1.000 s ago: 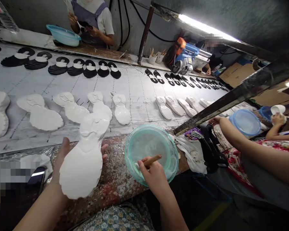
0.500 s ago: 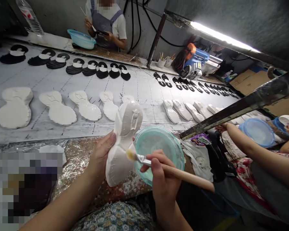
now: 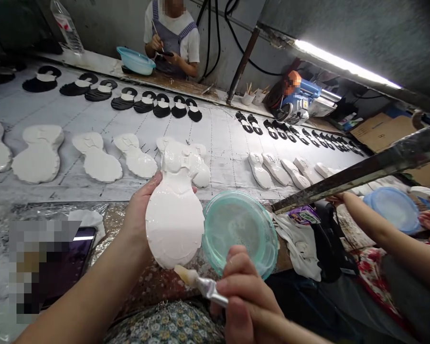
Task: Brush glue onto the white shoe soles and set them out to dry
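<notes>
My left hand (image 3: 140, 210) grips a white shoe sole (image 3: 175, 215) by its side, its wide end pointing down toward me and its surface glossy and wet. My right hand (image 3: 245, 291) is closed around a paintbrush (image 3: 211, 289) with a wooden handle and a metal ferrule. The pale bristles sit at the bottom edge of the sole; whether they touch it I cannot tell. Right of the sole stands a turquoise bowl (image 3: 236, 229) of cloudy liquid. Behind the held sole, white soles (image 3: 98, 160) lie in a row on the belt.
Black soles (image 3: 125, 99) with white middles line the far side of the white belt (image 3: 215, 167). A slanted metal bar (image 3: 358, 165) crosses on the right. A co-worker (image 3: 172, 43) sits opposite, and another person's arm (image 3: 387, 229) reaches in at right. A phone (image 3: 69, 263) lies at left.
The sole has turned from tilted to facing me squarely. My right hand and the brush have moved down, from the sole's middle to its lower edge. The view has shifted slightly left.
</notes>
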A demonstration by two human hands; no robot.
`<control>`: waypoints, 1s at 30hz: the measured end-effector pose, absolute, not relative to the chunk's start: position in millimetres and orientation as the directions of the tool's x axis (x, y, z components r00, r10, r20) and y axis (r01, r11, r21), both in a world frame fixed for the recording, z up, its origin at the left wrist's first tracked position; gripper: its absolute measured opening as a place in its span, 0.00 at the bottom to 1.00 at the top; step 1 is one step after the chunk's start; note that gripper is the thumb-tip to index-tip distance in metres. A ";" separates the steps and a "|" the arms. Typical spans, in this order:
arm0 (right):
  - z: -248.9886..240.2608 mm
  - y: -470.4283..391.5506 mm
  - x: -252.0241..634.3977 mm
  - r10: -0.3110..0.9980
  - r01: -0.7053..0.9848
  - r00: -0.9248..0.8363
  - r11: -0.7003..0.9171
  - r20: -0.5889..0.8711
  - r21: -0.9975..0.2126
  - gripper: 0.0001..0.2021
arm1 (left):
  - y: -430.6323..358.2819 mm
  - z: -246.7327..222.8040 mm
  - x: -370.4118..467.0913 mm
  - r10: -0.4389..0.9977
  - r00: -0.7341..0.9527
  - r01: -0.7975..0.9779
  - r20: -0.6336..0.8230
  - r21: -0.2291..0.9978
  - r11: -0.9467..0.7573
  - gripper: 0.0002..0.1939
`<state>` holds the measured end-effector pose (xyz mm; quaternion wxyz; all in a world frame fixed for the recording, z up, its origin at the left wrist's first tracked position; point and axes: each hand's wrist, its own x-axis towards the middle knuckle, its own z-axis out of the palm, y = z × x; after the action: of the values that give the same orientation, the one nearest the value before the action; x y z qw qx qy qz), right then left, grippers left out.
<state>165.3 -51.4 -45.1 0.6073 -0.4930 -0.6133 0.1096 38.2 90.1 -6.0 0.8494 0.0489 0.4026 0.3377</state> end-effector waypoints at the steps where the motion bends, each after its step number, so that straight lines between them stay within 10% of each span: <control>1: -46.5 -43.9 171.2 0.774 0.413 0.206 0.487 0.599 -0.770 0.09 | 88.7 -5.5 37.2 0.614 0.464 -0.534 -0.639 0.351 0.769 0.25; 9: -46.8 -19.6 201.9 0.826 0.205 0.248 0.466 0.506 -0.861 0.08 | 73.0 -1.9 32.6 0.613 0.626 -0.482 -0.483 0.379 0.790 0.26; 22: -22.6 2.2 196.4 0.778 0.096 0.504 0.381 0.375 -0.920 0.10 | 56.6 2.2 39.7 0.846 0.426 -0.580 -0.322 0.620 0.528 0.19; 30: -34.7 -54.3 172.4 0.587 0.655 0.234 0.494 0.775 -0.572 0.05 | 87.8 11.7 44.0 0.702 0.342 -0.586 -0.624 0.443 0.679 0.28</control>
<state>172.4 -54.3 -34.7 0.6039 -0.5023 -0.6182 -0.0284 44.0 87.8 11.7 0.8162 0.0700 0.4162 0.3946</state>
